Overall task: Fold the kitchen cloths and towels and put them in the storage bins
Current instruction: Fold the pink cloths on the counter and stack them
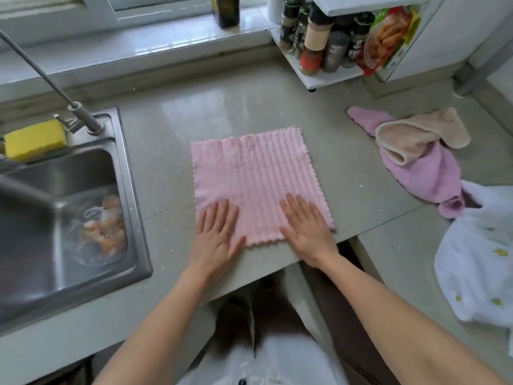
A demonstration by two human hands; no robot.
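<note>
You're pressing both hands flat on the pink ribbed cloth (258,179), which is lying spread out and unfolded on the grey desk (172,129), square to the front edge. Your left hand (216,232) is resting on the near left corner, fingers straight and together, palm partly hanging off onto the desk. Your right hand (305,223) is sitting on the near right part of the cloth, fingers straight and slightly fanned, gripping nothing. Neither hand is curling round the fabric; both are lying relaxed on top of it.

Off to your right, a purple towel (424,176) is lying crumpled on the desk with a beige cloth (416,134) bunched over it, the two touching. Nearer you on that side, a white towel (480,262) with small yellow-green marks is draping over the desk edge, just beside the purple one.

To your left, the steel sink (122,168) is holding a clear bag (97,232) with something orange inside, possibly food, though it's blurred. A yellow sponge (34,140) is sitting on the sink rim beside the faucet (83,115). At the back, spice jars (316,43) are standing in a white rack (327,79), and a dark bottle (225,9) is on the windowsill.
</note>
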